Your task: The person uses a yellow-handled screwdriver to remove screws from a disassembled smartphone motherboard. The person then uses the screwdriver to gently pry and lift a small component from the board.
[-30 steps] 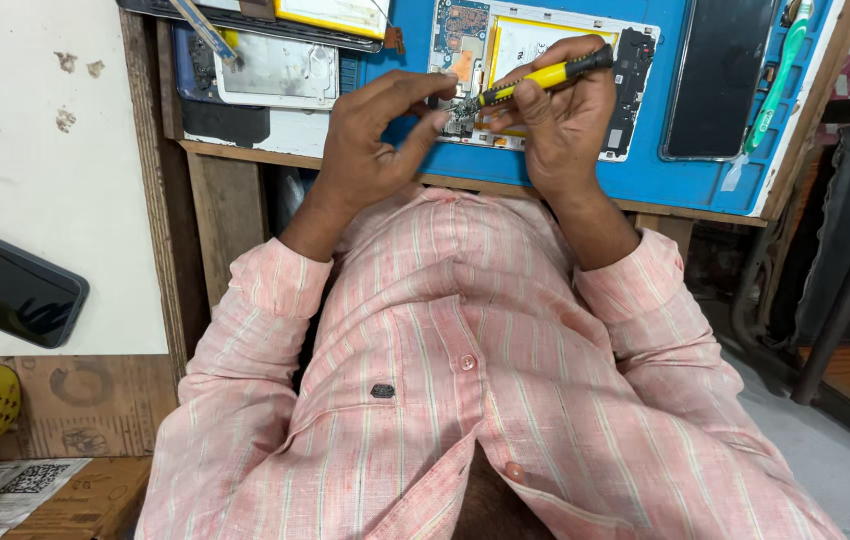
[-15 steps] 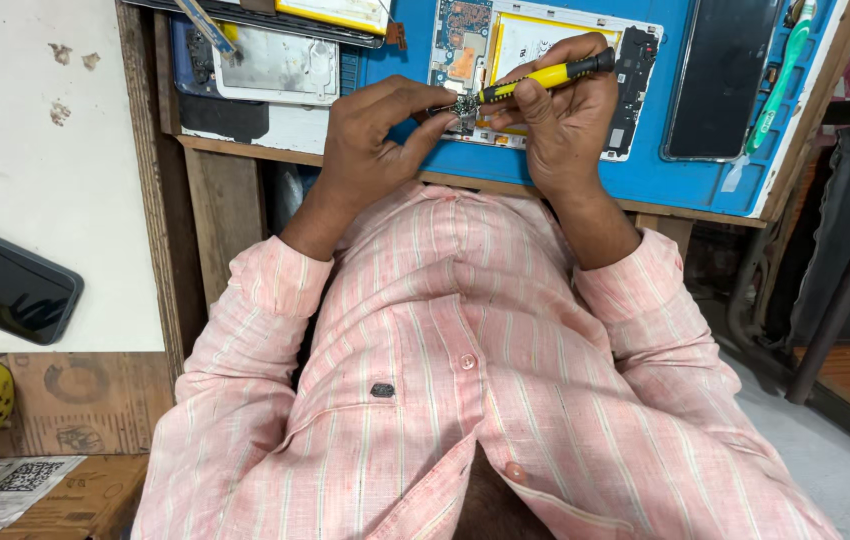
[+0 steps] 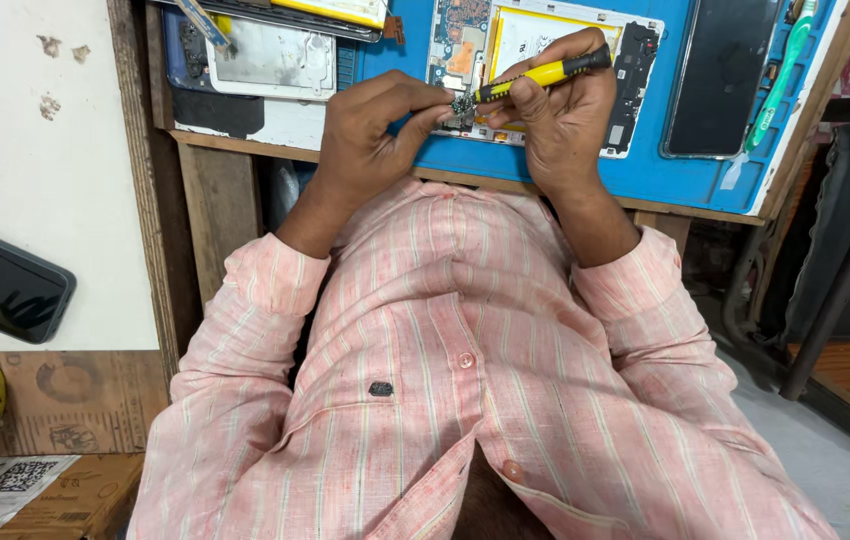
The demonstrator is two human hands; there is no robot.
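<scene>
— Both hands sit at twelve o'clock over the blue mat [image 3: 645, 170]. What has changed since a second ago?

— Little. The left hand [image 3: 370, 125] still pinches a small dark part [image 3: 462, 103] between thumb and fingertips, and the right hand [image 3: 560, 115] still closes round the yellow screwdriver [image 3: 543, 73], its tip on that part. Both have drawn slightly closer to the body; the screwdriver keeps its slant, handle up toward two o'clock.

— And the part itself?

— Too small to make out: dark, metallic, just above the mat's near edge, over the opened phone [image 3: 545, 50].

— What is hidden?

— The right hand covers much of the phone's lower half. A second opened device [image 3: 265, 60] at eleven o'clock is cut off by the top edge, as is the black screen panel [image 3: 720, 75] at one o'clock. A black phone [image 3: 0, 290] at nine o'clock runs off the left side.

— Room to move?

— The mat ends at the wooden bench edge [image 3: 235, 145] just beneath the wrists; the pink striped shirt [image 3: 445, 380] fills everything below. A green brush [image 3: 785, 70] lies along the mat's right rim, well apart from the hands.
</scene>
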